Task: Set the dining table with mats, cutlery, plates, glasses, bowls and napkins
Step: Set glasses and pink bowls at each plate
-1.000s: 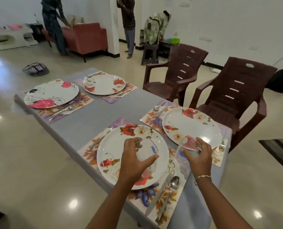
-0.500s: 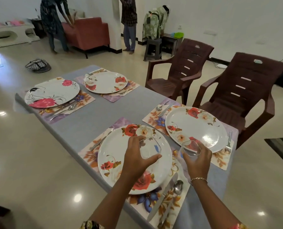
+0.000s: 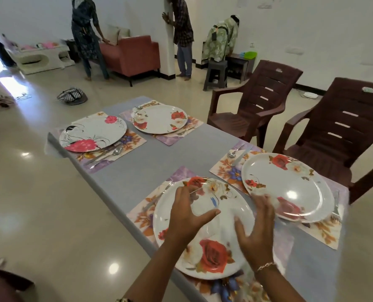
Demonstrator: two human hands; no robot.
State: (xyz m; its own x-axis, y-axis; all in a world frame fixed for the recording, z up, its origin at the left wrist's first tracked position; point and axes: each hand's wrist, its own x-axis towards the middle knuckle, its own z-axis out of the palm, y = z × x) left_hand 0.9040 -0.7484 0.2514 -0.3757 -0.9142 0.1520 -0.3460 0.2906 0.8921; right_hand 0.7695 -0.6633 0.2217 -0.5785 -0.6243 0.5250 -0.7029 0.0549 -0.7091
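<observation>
Over the near floral plate, my left hand grips a clear glass between thumb and fingers. My right hand is curled round a second clear glass, which is blurred and only faintly visible near the gap between the two near plates. The right floral plate lies on its mat with a spoon and knife at its far side. Two more plates, one and another, sit on mats at the far end of the grey table.
Two brown plastic chairs, one and the other, stand along the table's right side. A fork lies left of the near plate. Three people stand by a red sofa and a stool at the back. A bag lies on the floor.
Both hands have moved forward and slightly apart with their glasses over the near place setting. The view has tilted up, showing more of the room.
</observation>
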